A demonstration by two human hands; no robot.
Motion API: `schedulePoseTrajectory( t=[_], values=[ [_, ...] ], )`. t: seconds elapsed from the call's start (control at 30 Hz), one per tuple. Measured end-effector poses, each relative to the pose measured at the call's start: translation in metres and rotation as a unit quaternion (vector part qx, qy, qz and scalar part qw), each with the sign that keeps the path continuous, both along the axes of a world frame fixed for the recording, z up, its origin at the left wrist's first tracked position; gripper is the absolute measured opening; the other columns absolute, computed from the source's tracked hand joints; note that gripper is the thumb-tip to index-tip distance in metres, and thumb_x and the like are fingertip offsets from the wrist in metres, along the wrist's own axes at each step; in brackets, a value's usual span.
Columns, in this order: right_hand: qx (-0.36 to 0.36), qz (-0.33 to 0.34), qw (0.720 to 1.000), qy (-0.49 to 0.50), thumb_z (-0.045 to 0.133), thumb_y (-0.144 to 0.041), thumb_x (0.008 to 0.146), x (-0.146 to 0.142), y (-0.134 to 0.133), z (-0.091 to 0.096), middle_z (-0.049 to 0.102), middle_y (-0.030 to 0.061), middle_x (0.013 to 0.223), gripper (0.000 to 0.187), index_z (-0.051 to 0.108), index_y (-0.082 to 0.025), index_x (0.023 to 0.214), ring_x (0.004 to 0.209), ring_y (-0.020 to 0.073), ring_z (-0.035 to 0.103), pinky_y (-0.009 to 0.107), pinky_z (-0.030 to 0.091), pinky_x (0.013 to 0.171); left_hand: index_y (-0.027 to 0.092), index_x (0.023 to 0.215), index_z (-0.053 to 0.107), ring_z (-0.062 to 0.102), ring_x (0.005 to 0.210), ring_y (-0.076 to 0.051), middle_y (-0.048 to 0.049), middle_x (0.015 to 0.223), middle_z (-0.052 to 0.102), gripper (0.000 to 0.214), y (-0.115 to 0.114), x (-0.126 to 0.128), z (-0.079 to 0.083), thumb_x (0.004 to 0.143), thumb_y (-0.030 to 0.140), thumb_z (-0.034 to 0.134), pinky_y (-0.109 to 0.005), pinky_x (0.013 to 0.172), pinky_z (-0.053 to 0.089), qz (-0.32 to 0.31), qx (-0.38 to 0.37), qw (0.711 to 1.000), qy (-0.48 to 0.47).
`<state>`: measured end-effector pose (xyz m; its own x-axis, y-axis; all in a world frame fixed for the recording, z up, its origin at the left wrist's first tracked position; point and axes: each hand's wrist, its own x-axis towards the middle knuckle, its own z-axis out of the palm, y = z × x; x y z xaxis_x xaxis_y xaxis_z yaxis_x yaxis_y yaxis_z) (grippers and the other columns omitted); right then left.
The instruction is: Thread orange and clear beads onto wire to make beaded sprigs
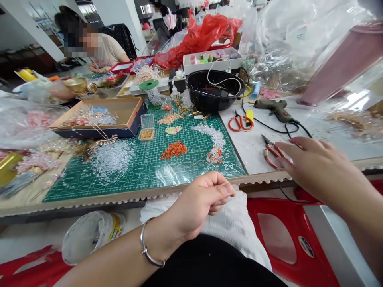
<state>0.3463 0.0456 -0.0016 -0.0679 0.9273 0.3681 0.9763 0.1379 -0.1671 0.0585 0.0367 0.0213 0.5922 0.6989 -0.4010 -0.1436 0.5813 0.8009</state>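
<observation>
My left hand (203, 203) is closed in a pinch just off the table's front edge, above my lap; whatever sits between its fingertips is too small to make out. At the right, the thumb and fingers of my right hand (311, 167) close around the handles of small pliers (271, 150) with red grips, low over the white tabletop. On the green cutting mat (143, 171) lie a heap of orange beads (174, 150), a curved strip of clear beads (217, 137) ending in orange and white ones, and a large clear bead pile (112, 159).
Orange-handled scissors (240, 122), a yellow lighter (249, 118) and a glue gun (275, 108) with its cord lie on the right. Behind the mat stands a black bowl (214, 99); a shallow box (101, 115) stands left. A person (107, 50) sits across the table.
</observation>
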Motion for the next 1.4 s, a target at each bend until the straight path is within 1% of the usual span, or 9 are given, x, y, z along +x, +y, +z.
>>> schedulePoseTrajectory(
  t=[0.07,0.13,0.27,0.43,0.63,0.77,0.87,1.03,1.4],
  values=[
    [0.011,0.044,0.999,0.031,0.043,-0.038,0.102,-0.024,-0.013,0.004,0.07,0.0222,0.118,0.04,0.076,-0.017,0.11,0.115,0.0383,0.065,0.06,0.046,0.097,0.015,0.079,0.056,0.017,0.049,-0.005,0.0091,0.056,0.031,0.019,0.001,-0.001,0.001,0.089,0.028,0.063,-0.027,0.052,0.009,0.016,-0.004,1.0,-0.023],
    [-0.014,0.12,0.989,0.088,0.045,-0.036,0.104,-0.055,-0.033,0.004,0.072,0.0107,0.123,0.034,0.075,-0.026,0.118,0.115,0.0255,0.067,0.045,0.052,0.1,0.015,0.079,0.055,0.018,0.049,-0.005,0.0088,0.056,0.032,0.018,0.002,0.0,0.002,0.09,0.027,0.063,-0.026,0.051,0.01,0.023,0.0,0.999,-0.043],
    [-0.058,0.151,0.837,0.523,0.068,-0.031,0.094,-0.105,-0.05,-0.006,0.077,0.0028,0.115,0.021,0.079,-0.036,0.111,0.116,0.0224,0.067,0.038,0.056,0.098,0.016,0.077,0.051,0.022,0.051,-0.005,0.0081,0.059,0.034,0.023,0.0,0.007,0.007,0.089,0.028,0.066,-0.025,0.051,0.013,0.029,0.022,0.998,-0.053],
    [-0.044,0.132,0.741,0.657,0.069,-0.038,0.093,-0.118,-0.038,-0.016,0.08,0.0003,0.102,0.013,0.082,-0.04,0.095,0.11,0.0206,0.07,0.032,0.059,0.091,0.017,0.076,0.049,0.026,0.053,-0.005,0.0082,0.06,0.035,0.029,-0.005,0.011,0.006,0.086,0.034,0.069,-0.024,0.051,0.018,0.023,0.046,0.998,-0.035],
    [-0.069,0.12,0.718,0.682,0.066,-0.04,0.095,-0.115,-0.031,0.0,0.078,0.0007,0.095,0.017,0.081,-0.033,0.09,0.096,0.0178,0.072,0.029,0.057,0.086,0.019,0.081,0.052,0.045,0.058,-0.01,0.0045,0.063,0.049,0.023,-0.003,0.01,-0.002,0.094,0.036,0.06,-0.025,0.059,0.038,0.002,0.151,0.988,0.036],
    [-0.087,0.121,0.728,0.669,0.068,-0.042,0.094,-0.107,-0.027,0.016,0.064,-0.0029,0.069,0.018,0.076,-0.029,0.084,0.073,0.0126,0.063,0.023,0.053,0.07,0.02,0.105,0.067,0.061,0.105,-0.021,-0.0061,0.108,0.07,0.018,0.005,-0.001,0.011,0.097,0.033,0.058,-0.036,0.095,0.044,0.012,0.375,0.905,0.199],
    [-0.2,0.127,0.73,0.641,0.071,-0.044,0.091,-0.103,-0.029,0.023,0.049,-0.0051,0.056,0.024,0.074,-0.022,0.083,0.05,0.009,0.042,0.021,0.034,0.045,0.022,0.124,0.066,0.061,0.116,-0.02,-0.0061,0.124,0.069,0.028,0.006,-0.015,0.024,0.099,0.028,0.054,-0.034,0.102,0.044,0.05,0.452,0.861,0.229],
    [-0.43,0.131,0.632,0.631,0.065,-0.057,0.091,-0.111,-0.043,0.017,0.03,-0.0084,0.058,0.039,0.072,-0.019,0.085,0.052,0.0081,0.024,0.023,0.017,0.046,0.019,0.118,0.071,0.068,0.101,-0.013,-0.002,0.109,0.076,0.026,-0.005,-0.029,0.028,0.099,0.019,0.053,-0.024,0.092,0.051,0.02,0.458,0.869,0.185],
    [-0.429,0.084,0.588,0.681,0.071,-0.058,0.086,-0.126,-0.054,0.004,0.025,-0.0089,0.057,0.041,0.069,-0.018,0.081,0.052,0.0078,0.019,0.024,0.015,0.046,0.02,0.105,0.075,0.07,0.094,-0.014,-0.0025,0.101,0.076,0.02,-0.02,-0.032,0.007,0.096,0.016,0.059,-0.025,0.088,0.055,0.041,0.387,0.903,0.183]
  ],
)
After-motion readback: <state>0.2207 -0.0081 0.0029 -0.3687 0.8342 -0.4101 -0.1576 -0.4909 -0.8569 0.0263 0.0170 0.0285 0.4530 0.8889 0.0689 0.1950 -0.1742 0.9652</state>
